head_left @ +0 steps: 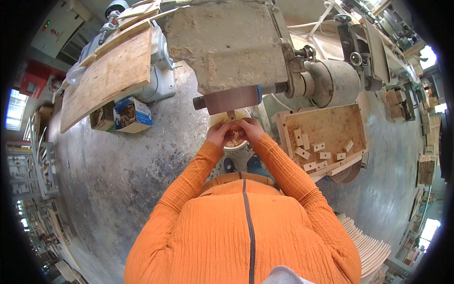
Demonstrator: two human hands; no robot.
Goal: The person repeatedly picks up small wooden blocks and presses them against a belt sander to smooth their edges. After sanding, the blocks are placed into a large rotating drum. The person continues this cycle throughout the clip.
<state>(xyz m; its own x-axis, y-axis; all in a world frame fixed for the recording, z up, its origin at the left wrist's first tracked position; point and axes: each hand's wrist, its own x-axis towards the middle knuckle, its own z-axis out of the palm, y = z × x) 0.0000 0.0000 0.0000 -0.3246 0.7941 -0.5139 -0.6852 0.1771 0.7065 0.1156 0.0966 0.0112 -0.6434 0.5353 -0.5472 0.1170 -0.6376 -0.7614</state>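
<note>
Close together below the sanding drum [232,100], my left hand [219,134] and my right hand [250,128] both have their fingers closed on a small wooden block [231,115]. The block's far end is at the drum's near side; whether it touches cannot be made out. Under my hands stands a pale bucket [242,147] with wooden pieces [235,139] in it. To the right, a shallow wooden tray [363,124] holds several small wooden blocks [319,147], some showing a dark hole. My fingertips are partly hidden behind the hands.
A dusty machine table [227,42] lies beyond the drum, with a motor [336,84] to its right. At left are a plywood board [111,71] on a machine and a blue-white box [133,116] of wood pieces. Curved wooden slats [364,244] are stacked at lower right.
</note>
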